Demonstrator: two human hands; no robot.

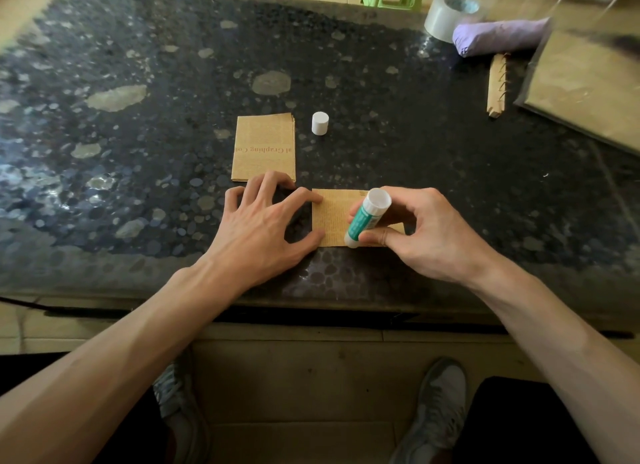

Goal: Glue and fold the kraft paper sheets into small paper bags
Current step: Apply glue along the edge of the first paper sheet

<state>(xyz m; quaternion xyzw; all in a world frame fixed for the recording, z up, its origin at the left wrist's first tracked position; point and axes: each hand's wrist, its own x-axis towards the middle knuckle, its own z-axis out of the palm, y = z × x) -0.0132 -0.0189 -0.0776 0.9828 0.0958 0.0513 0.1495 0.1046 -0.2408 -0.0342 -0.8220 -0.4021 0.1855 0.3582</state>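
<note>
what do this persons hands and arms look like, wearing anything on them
Both arms are bare as far up as the picture shows: no sleeves and no gloves. The left hand and the right hand show no rings on the fingers that can be seen. Neither wrist has a watch, band or bracelet, and there are no visible markings.

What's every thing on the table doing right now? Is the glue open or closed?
kraft sheet: lying flat, left edge pressed by fingertips of the left hand.
glue stick: uncapped, tilted, tip down on the kraft sheet, gripped by the right hand.
cap: off, standing upright on the table, apart from the glue stick.
stack of sheets: flat, neatly piled.
</note>
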